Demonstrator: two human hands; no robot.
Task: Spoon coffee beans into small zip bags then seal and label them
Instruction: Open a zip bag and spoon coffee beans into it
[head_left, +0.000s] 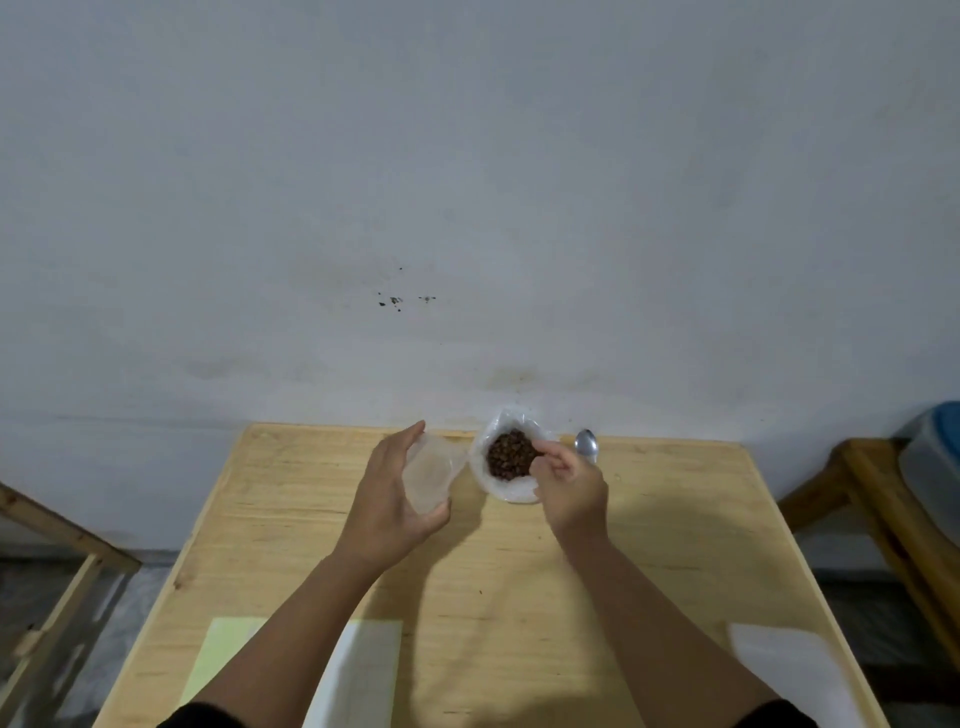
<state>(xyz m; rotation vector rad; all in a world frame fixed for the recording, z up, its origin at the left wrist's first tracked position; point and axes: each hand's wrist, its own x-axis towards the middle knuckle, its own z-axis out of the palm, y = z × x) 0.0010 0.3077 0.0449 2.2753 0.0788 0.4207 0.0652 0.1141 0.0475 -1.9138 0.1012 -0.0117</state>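
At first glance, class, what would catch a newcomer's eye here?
The dark coffee beans in an open bag at the table's far edge. The left hand holds a clear zip bag beside it; the right hand holds a spoon.

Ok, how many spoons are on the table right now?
1: a metal spoon at the table's far edge, just right of the open bag of coffee beans and behind the right hand. No others visible.
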